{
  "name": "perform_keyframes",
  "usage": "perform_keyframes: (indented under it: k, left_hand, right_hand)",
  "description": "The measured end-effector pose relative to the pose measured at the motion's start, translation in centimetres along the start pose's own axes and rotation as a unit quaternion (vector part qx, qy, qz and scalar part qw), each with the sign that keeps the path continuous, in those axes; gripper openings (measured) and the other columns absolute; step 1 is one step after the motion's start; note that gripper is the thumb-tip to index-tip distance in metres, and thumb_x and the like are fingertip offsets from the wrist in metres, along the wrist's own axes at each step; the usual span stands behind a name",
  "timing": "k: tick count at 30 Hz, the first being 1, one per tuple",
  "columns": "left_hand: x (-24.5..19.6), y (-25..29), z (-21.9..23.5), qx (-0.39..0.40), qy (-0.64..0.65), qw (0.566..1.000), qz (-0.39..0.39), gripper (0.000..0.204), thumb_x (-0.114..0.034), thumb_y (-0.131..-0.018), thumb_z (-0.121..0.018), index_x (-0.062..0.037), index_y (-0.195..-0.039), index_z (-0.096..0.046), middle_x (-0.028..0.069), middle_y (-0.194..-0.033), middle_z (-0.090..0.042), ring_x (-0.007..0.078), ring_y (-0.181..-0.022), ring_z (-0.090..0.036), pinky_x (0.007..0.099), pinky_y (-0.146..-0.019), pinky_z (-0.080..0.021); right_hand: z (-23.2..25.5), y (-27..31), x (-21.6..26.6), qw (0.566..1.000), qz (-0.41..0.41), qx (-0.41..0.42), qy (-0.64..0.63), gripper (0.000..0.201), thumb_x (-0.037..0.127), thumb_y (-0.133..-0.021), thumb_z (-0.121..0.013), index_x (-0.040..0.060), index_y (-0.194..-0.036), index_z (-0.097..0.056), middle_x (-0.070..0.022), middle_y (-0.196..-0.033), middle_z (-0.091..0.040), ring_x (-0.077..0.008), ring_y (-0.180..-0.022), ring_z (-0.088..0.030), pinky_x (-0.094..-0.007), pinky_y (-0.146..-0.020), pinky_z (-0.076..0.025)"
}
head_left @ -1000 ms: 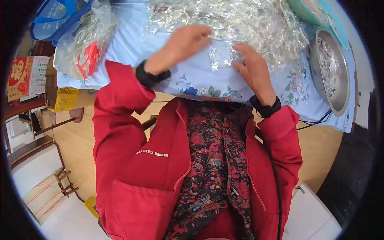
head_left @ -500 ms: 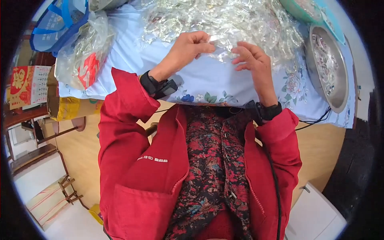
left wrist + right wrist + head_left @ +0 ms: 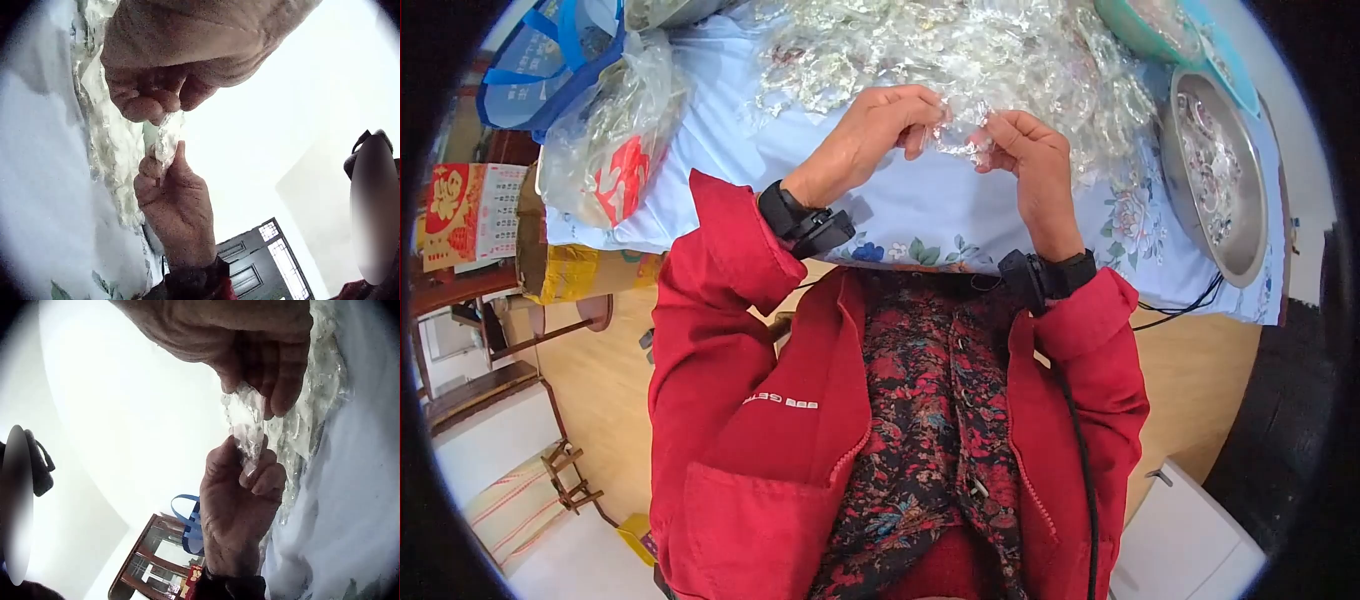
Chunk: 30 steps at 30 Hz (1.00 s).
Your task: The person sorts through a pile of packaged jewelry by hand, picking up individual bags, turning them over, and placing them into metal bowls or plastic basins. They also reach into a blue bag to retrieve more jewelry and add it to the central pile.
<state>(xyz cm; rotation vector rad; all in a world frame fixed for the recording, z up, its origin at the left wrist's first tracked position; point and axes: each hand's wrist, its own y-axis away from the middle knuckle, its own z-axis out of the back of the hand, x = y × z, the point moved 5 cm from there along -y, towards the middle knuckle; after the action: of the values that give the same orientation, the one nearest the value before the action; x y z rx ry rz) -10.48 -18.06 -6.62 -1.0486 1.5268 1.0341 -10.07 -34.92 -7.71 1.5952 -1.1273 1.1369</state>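
A small clear plastic bag with shiny whitish bits in it [image 3: 960, 135] is stretched between the two hands, just above the near edge of a heap of similar bags. The left hand [image 3: 870, 140] pinches one side between thumb and fingertips. On the opposite side the right hand [image 3: 1035, 165] grips it, thumb against the fingers. In the left wrist view the bag [image 3: 167, 139] spans the gap between both sets of fingertips. The right wrist view shows the same bag [image 3: 249, 422] crumpled and tilted. The exact contents are too small to make out.
Behind the hands spreads the heap of bags [image 3: 880, 45] on a blue flowered cloth [image 3: 715, 110]. To the right stand a metal bowl [image 3: 1255, 225] of small items and a green basin [image 3: 1135, 30]. A plastic bag with red print [image 3: 620, 180] and a blue bag [image 3: 510, 100] lie left.
A second ago the bag lay on the cloth between both hands. The left hand took hold of it and lifted it; the right hand then closed in from the right and gripped its other side.
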Motion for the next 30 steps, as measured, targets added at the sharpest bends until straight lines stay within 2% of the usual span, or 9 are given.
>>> perform_keyframes:
  k: [4, 6, 11, 16, 18, 21, 23, 25, 30]
  left_hand:
    - [-0.7, -0.6, 1.3, -0.041, -0.074, 0.996, -0.023, 0.015, -0.013, -0.084, -0.054, 0.0005, -0.086, -0.058, -0.0004, -0.059, -0.048, 0.0081, -0.052, -0.043, 0.0222, -0.053, -0.037]
    - [0.2, -0.6, 1.6, -0.033, 0.056, 0.998, 0.019, 0.015, -0.014, -0.084, -0.052, 0.0001, -0.085, -0.059, -0.0001, -0.055, -0.046, 0.0092, -0.049, -0.042, 0.0230, -0.052, -0.037]
    - [-3.2, -1.2, 4.5, -0.084, 0.052, 0.995, -0.001, 0.013, -0.011, -0.084, -0.052, -0.0006, -0.084, -0.058, 0.0008, -0.058, -0.048, 0.0095, -0.053, -0.045, 0.0237, -0.053, -0.038]
    - [-10.9, -4.5, 13.9, -0.205, 0.172, 0.933, -0.239, 0.013, -0.012, -0.083, -0.053, -0.0014, -0.077, -0.058, 0.0045, -0.063, -0.053, 0.0137, -0.054, -0.050, 0.0274, -0.054, -0.043]
    - [-13.3, -7.5, 18.9, -0.243, 0.251, 0.900, -0.260, 0.013, -0.012, -0.083, -0.053, -0.0014, -0.079, -0.059, 0.0060, -0.069, -0.058, 0.0143, -0.059, -0.054, 0.0274, -0.058, -0.045]
    - [-12.4, -9.6, 21.9, -0.238, 0.209, 0.912, -0.259, 0.013, -0.012, -0.083, -0.054, -0.0008, -0.082, -0.059, 0.0065, -0.072, -0.060, 0.0145, -0.062, -0.056, 0.0267, -0.059, -0.047]
    - [-12.7, -10.0, 20.9, -0.228, 0.182, 0.920, -0.260, 0.013, -0.012, -0.083, -0.054, -0.0005, -0.083, -0.059, 0.0068, -0.074, -0.061, 0.0145, -0.064, -0.057, 0.0263, -0.060, -0.047]
    - [-10.6, -8.9, 16.1, -0.209, 0.102, 0.954, -0.190, 0.012, -0.010, -0.082, -0.056, 0.0006, -0.085, -0.060, 0.0060, -0.075, -0.061, 0.0135, -0.066, -0.058, 0.0256, -0.060, -0.047]
    - [-5.5, -8.8, 11.7, -0.176, -0.011, 0.980, -0.090, 0.010, -0.007, -0.080, -0.057, -0.0009, -0.085, -0.062, 0.0044, -0.076, -0.062, 0.0127, -0.066, -0.058, 0.0251, -0.059, -0.047]
  right_hand:
    - [-0.5, -0.2, 0.2, 0.999, -0.011, -0.024, 0.042, 0.018, 0.016, -0.087, -0.056, -0.0011, -0.088, -0.061, -0.0069, -0.077, -0.064, -0.0107, -0.062, -0.056, -0.0257, -0.057, -0.048]
    - [-1.5, -0.5, 0.8, 0.998, -0.018, 0.019, 0.059, 0.019, 0.017, -0.086, -0.056, -0.0010, -0.089, -0.061, -0.0069, -0.076, -0.064, -0.0110, -0.060, -0.056, -0.0255, -0.057, -0.048]
    - [-1.4, -0.4, 0.7, 0.999, -0.030, -0.004, 0.046, 0.019, 0.017, -0.086, -0.058, -0.0005, -0.089, -0.061, -0.0076, -0.075, -0.063, -0.0116, -0.057, -0.056, -0.0245, -0.055, -0.047]
    - [0.2, 0.0, 0.1, 0.999, -0.041, 0.005, 0.029, 0.017, 0.016, -0.086, -0.058, 0.0000, -0.090, -0.061, -0.0083, -0.075, -0.064, -0.0116, -0.057, -0.057, -0.0240, -0.054, -0.047]
    - [0.8, 0.0, -0.5, 0.999, -0.050, -0.004, 0.012, 0.016, 0.015, -0.086, -0.057, 0.0001, -0.090, -0.061, -0.0085, -0.075, -0.064, -0.0114, -0.057, -0.057, -0.0234, -0.054, -0.048]
    - [1.6, 0.6, -1.4, 0.998, -0.060, -0.011, 0.009, 0.016, 0.015, -0.087, -0.056, 0.0002, -0.091, -0.061, -0.0087, -0.076, -0.064, -0.0115, -0.057, -0.058, -0.0230, -0.055, -0.048]
    - [1.9, 0.5, -1.7, 0.998, -0.065, -0.020, 0.007, 0.016, 0.014, -0.087, -0.056, 0.0000, -0.093, -0.061, -0.0087, -0.076, -0.064, -0.0117, -0.058, -0.058, -0.0227, -0.055, -0.049]
    - [2.1, 0.3, -1.9, 0.997, -0.071, -0.018, 0.003, 0.016, 0.013, -0.087, -0.056, -0.0002, -0.093, -0.061, -0.0091, -0.077, -0.064, -0.0119, -0.058, -0.059, -0.0228, -0.056, -0.049]
    - [2.5, 0.1, -2.9, 0.996, -0.091, -0.008, 0.000, 0.016, 0.011, -0.087, -0.055, -0.0012, -0.096, -0.059, -0.0109, -0.081, -0.064, -0.0137, -0.062, -0.060, -0.0242, -0.059, -0.052]
